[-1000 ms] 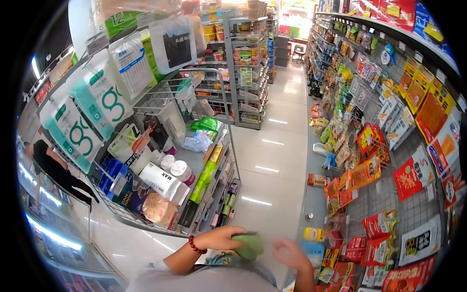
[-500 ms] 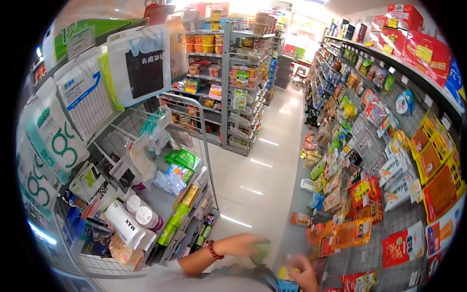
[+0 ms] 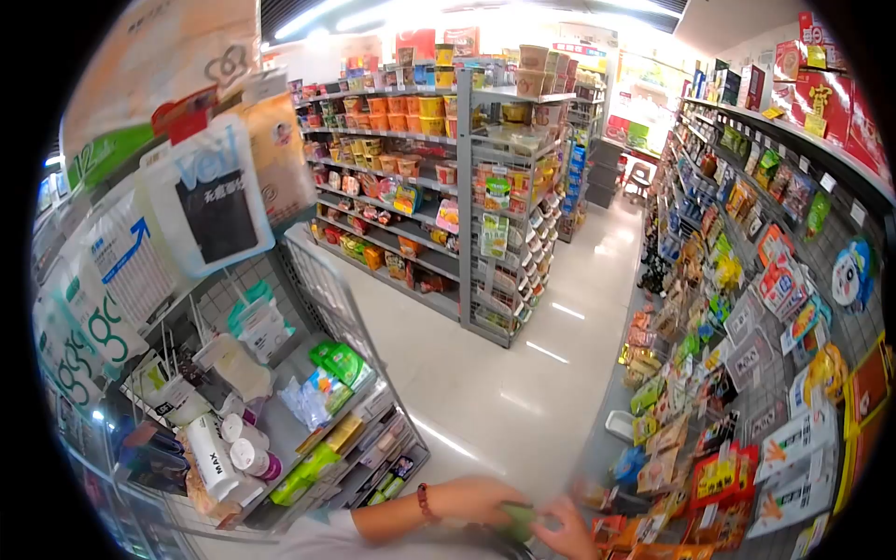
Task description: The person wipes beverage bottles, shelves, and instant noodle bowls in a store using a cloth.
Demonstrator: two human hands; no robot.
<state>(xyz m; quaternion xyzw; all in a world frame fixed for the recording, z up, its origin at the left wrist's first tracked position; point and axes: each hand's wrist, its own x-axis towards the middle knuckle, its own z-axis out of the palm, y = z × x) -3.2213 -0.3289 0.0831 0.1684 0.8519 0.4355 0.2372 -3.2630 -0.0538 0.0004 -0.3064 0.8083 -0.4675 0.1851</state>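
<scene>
My left hand (image 3: 481, 501), with a red bead bracelet (image 3: 427, 503) at its wrist, is closed on a small green thing (image 3: 516, 521) low in the view. Its kind is too blurred to tell; it looks flat and soft. My right hand (image 3: 567, 534) is just right of it, fingers curled in a pinch at the green thing's right edge. Both hands are near the bottom edge, over the aisle floor between two racks. The grey sleeve (image 3: 327, 539) of my left arm shows at the bottom.
On the left, a wire rack (image 3: 308, 280) carries hanging packs, white-lidded tubs (image 3: 250, 457) and a white MAX pack (image 3: 217, 457). Shelves of cup noodles (image 3: 401, 107) stand ahead. Snack packets (image 3: 723, 476) hang along the right wall. Tiled floor (image 3: 485, 392) runs between, with a stool (image 3: 639, 175) far off.
My view has turned left and up, so the shelves sit lower and further right. My right hand has come in toward the left hand and now meets the green thing.
</scene>
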